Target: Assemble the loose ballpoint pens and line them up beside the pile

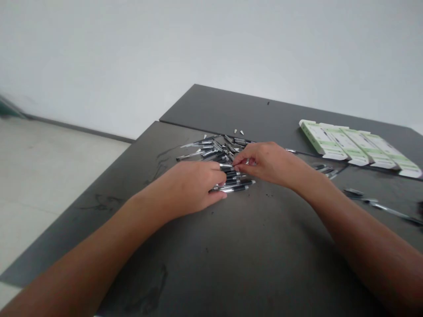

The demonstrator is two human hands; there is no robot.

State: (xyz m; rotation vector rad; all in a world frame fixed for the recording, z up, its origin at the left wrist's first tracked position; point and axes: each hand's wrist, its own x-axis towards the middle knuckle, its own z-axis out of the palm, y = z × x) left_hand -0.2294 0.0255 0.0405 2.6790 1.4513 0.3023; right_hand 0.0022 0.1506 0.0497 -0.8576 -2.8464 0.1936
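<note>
A row of pens (233, 189) with black grips and clear barrels lies side by side on the dark table. My left hand (194, 182) curls over the left ends of these pens, its fingers closed around them and the thumb along the near side. At the far end of the row, my right hand (264, 160) pinches the tip of a pen (226, 165) between thumb and fingertips. Just beyond both hands is a loose heap of pen parts (211, 147), dark and silvery. My fingers partly hide the held pens.
Flat green-and-white cartons (355, 145) lie at the right, across the table seam. Several more pen pieces (325, 170) rest right of my right hand, with a long pen (393, 212) farther right. Small pale tips (241, 132) sit behind the heap. A white wall (211, 48) stands behind the table.
</note>
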